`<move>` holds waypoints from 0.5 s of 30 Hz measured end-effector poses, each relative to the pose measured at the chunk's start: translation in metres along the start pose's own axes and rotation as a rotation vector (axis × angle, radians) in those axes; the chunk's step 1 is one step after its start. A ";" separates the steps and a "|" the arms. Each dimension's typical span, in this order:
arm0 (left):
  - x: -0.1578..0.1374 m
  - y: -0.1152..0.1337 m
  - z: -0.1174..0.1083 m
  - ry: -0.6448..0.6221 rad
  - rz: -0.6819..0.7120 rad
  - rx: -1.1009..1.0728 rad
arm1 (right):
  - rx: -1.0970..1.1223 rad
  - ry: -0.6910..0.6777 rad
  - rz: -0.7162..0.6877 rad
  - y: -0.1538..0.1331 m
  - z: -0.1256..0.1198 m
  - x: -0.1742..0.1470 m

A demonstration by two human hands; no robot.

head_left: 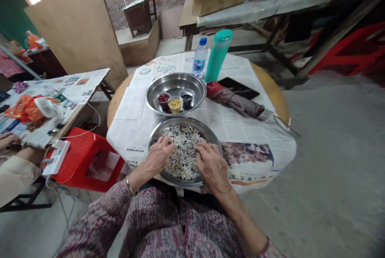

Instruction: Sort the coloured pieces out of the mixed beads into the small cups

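Note:
A steel basin (155, 129) near the table's front edge holds a layer of mixed white, dark, yellow and reddish grains (183, 153). My left hand (159, 154) rests over the basin's left side, its fingers curled together at the grains. Opposite it, my right hand (213, 166) reaches over the right rim with thumb and fingers pinched. Anything between the fingertips is too small to make out. Just behind stands a second steel basin (192, 85) with three small clear cups: dark red beans (163, 98), yellow grains (175, 105) and black beans (187, 97).
Newspaper (129, 121) covers the round table. Behind the basins stand a water bottle (199, 57) and a teal flask (219, 55); a folded umbrella (236, 99) and a dark flat device (239, 88) lie to the right. A red stool (81, 161) and another person's sleeve (18, 177) are at left.

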State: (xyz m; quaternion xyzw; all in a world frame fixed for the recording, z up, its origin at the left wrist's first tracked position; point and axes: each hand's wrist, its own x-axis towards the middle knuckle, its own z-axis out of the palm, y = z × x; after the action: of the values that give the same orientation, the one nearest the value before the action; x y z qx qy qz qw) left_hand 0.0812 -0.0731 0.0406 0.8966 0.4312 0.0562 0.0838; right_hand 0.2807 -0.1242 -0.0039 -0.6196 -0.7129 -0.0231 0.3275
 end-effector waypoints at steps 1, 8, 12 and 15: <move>-0.004 -0.001 -0.001 0.009 -0.029 -0.019 | -0.004 -0.012 0.002 0.000 -0.002 0.001; -0.006 0.012 0.005 -0.080 0.073 -0.187 | 0.099 -0.261 -0.219 0.006 -0.010 0.007; 0.028 0.015 -0.017 0.084 0.084 -0.207 | 0.145 -0.325 -0.275 0.013 -0.012 0.010; 0.075 0.010 -0.046 0.235 0.087 -0.174 | 0.161 -0.323 -0.268 0.015 -0.011 0.011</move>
State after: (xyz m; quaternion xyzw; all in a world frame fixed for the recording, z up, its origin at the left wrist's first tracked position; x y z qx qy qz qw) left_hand 0.1272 -0.0157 0.0899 0.8911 0.3921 0.2014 0.1077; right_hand 0.2989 -0.1163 0.0048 -0.4867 -0.8317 0.0902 0.2515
